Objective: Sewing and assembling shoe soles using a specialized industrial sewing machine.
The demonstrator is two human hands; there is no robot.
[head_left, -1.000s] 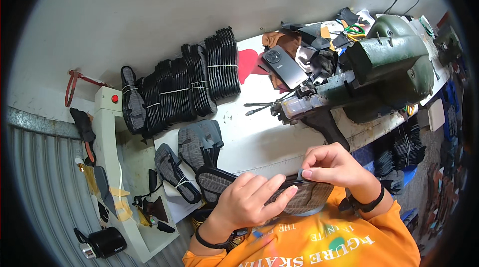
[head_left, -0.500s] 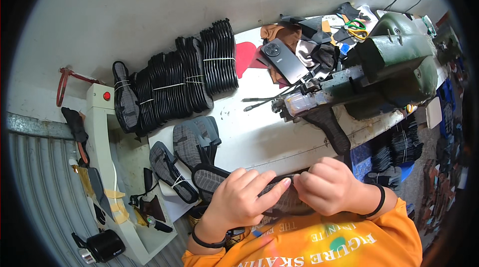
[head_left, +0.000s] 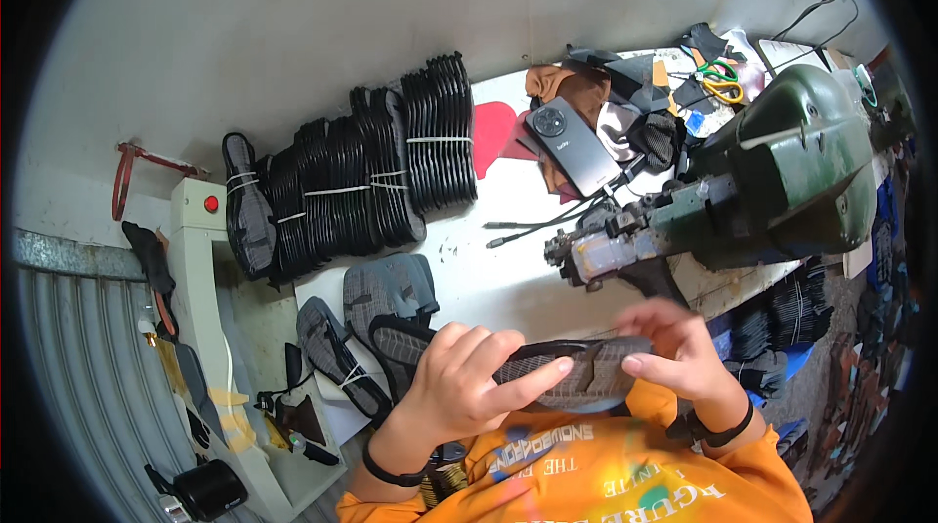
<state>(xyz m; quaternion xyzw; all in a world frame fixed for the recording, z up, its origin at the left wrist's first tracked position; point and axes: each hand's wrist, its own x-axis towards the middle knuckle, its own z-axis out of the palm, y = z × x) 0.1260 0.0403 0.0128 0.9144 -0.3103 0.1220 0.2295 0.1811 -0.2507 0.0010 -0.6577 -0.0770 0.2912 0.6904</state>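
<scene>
A grey woven shoe piece (head_left: 549, 378), long and rounded with black edging, is held in front of my orange shirt. My left hand (head_left: 471, 381) is closed on its left part, the forefinger stretched along its face. At the right end, my right hand (head_left: 684, 352) has its thumb on the face and its fingers behind, partly smeared by motion. More grey shoe pieces (head_left: 383, 290) lie on the table just left of my left hand. A thin white band ties a small bundle of them (head_left: 337, 352).
Tied stacks of black-edged shoe pieces (head_left: 332, 181) line the wall. A green sewing machine (head_left: 791, 171) stands at right, a dark piece (head_left: 657, 279) by its arm. Behind are a phone (head_left: 575, 147), fabric scraps (head_left: 630, 78) and scissors (head_left: 721, 83). A black mug (head_left: 207, 489) is at lower left.
The shoe piece now shows its broad grey face instead of mostly its dark edge. My right hand has moved slightly right and its fingers have loosened; my left hand keeps its grip.
</scene>
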